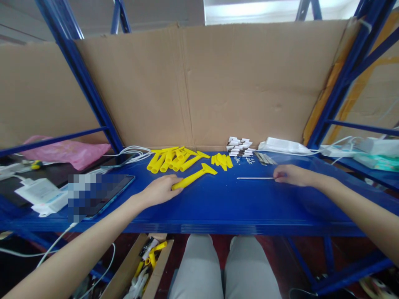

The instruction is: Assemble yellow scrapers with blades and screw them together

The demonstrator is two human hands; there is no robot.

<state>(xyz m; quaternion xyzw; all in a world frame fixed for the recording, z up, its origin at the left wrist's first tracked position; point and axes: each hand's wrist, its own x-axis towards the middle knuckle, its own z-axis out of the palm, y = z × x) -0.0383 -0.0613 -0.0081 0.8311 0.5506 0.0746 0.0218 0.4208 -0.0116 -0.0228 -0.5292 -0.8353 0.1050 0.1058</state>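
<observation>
My left hand is closed around the tube end of a yellow plastic scraper, whose flared head points away to the right. My right hand grips a screwdriver; its thin metal shaft points left over the blue table, and its handle is hidden in my fingers. Behind the left hand lies a pile of similar yellow scrapers. Between the hands, farther back, are small flat yellow pieces, tiny screws and a small stack of grey metal blades.
White-and-dark packets and a white power strip lie along the cardboard back wall. A tablet, cables and a white charger occupy the left. Below the front edge stands a carton holding yellow parts. Blue posts flank the table.
</observation>
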